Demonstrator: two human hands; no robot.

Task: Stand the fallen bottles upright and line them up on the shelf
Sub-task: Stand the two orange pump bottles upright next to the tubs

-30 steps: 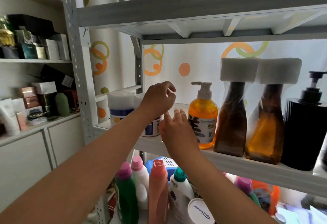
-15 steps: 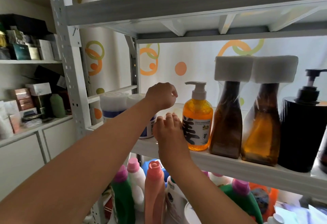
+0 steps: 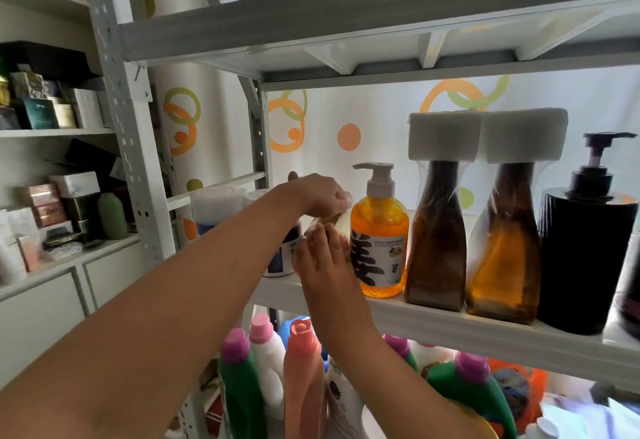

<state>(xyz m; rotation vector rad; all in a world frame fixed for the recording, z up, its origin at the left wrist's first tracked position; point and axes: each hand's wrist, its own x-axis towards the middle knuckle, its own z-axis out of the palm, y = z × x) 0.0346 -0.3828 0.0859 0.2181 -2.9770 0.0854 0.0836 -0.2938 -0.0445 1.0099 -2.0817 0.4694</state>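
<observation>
Entry, shelf [image 3: 450,331], middle tier, as I read it from the head view.

Standing in a row along the front edge: orange pump bottle [image 3: 379,234], two amber bottles [image 3: 436,241] wrapped in clear film with white foam caps, black pump dispenser [image 3: 585,258]. All upright, near touching.

At the left end: white tubs with blue labels [image 3: 214,206], partly hidden behind my forearm.

Item in hand: a small pale bottle [image 3: 341,218], between the tubs and the orange pump bottle, mostly covered. My left hand [image 3: 317,194] is curled over its top, fingers closed on it; my right hand [image 3: 323,262] presses against its lower part, fingers extended upward. Whether it stands fully upright I cannot tell.

Step, by my judgement: righting this bottle in the gap left of the orange one.

Next move calls for: seating its base flat, nudging it level with the row's front edge, releasing gently so the neighbour is not knocked.
</observation>
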